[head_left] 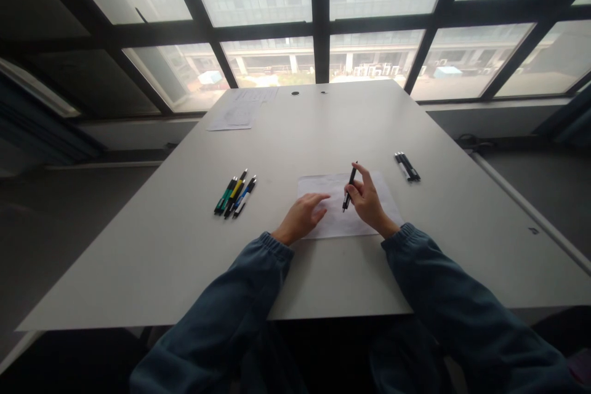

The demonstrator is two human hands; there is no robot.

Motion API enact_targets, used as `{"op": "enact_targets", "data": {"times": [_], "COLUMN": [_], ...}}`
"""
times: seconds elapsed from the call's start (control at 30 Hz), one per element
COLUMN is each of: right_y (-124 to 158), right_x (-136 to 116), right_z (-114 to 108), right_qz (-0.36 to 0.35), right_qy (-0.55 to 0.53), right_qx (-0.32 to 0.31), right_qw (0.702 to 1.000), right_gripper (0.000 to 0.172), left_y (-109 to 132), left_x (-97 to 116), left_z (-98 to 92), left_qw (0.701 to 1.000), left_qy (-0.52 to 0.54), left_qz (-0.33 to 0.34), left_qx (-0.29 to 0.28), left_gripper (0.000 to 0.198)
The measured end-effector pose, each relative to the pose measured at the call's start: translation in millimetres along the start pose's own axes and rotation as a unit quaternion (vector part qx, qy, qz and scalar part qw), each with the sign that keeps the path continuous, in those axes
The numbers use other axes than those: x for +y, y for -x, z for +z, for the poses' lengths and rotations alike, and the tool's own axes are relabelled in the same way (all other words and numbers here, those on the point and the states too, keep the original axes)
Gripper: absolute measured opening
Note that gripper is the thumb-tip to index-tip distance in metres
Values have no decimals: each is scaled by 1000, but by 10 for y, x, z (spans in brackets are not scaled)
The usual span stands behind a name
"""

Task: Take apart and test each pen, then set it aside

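Note:
A black pen (350, 189) is held upright at a slant in my right hand (367, 202), its tip pointing down above a sheet of white paper (332, 225). My index finger rests at the pen's top end. My left hand (302, 215) lies over the paper's left part, fingers stretched toward the pen and holding nothing. Left of it on the table is a group of pens (234, 196) with green, yellow, blue, white and black barrels. To the right of my right hand, several black pens (407, 167) lie side by side.
The white table (152, 271) reaches to the windows. Printed sheets (233, 114) lie at its far left. Near the far edge is a round dark cable hole (295, 93), with a small dark item (324, 93) beside it. A small dark mark (533, 230) shows at the right.

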State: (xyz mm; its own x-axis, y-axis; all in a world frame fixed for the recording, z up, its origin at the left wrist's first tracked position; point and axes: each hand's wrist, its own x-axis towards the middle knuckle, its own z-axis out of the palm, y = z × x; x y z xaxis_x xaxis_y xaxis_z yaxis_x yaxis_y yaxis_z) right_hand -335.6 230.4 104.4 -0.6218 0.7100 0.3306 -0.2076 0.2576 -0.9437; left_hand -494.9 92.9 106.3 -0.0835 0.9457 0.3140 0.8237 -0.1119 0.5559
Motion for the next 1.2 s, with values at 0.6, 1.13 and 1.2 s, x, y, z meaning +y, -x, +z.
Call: {"op": "enact_targets", "data": {"times": [0.6,1.13,1.2], "right_y": [-258,-818,-839], "right_x": [13,177,200], "right_z": [-393,-1345,-1298], "right_qz": [-24,202,195], "right_qy": [215,647,671], "right_qx": [121,129,108], "right_qw": [969,724,707], "right_gripper": [30,19,21], "left_y": [22,-10,-6], "left_x": [-149,-275,-271], "left_z": [22,58,57], "left_qw": [996,995,995], "left_qy": [-85,-90,-92], "left_qz": [4,8,6], "left_qx": [-33,-40,-38], "left_gripper": [25,27,27]}}
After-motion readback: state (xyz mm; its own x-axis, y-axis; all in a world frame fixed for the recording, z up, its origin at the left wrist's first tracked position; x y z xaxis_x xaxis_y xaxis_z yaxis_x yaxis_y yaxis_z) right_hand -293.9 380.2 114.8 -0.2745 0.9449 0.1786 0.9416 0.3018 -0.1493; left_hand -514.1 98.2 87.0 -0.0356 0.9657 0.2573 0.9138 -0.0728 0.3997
